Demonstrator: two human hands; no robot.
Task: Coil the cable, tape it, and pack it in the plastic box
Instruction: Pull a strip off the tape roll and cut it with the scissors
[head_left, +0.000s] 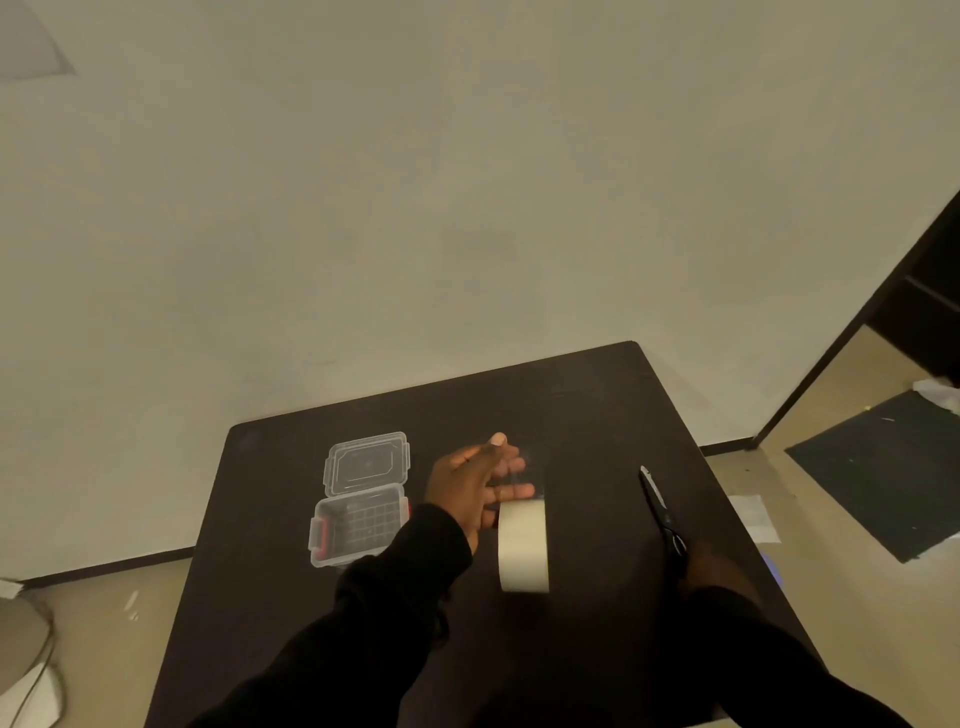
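A roll of pale masking tape (522, 545) stands on its edge in the middle of the dark table (582, 410). My left hand (478, 488) hovers at the roll's far end with fingers spread, and the fingertips are close to or touching its top. A clear plastic box (358, 527) with red latches sits open left of that hand, its lid (367, 462) folded back flat behind it. My right hand (719, 571) lies over the handle end of black scissors (658, 506), whose blades point away from me. No cable is in view.
The table's far edge meets a plain wall, and its right edge drops to the floor. A dark mat (878, 467) and scraps of paper (753, 517) lie on the floor to the right. A dark door frame (852, 322) stands at far right.
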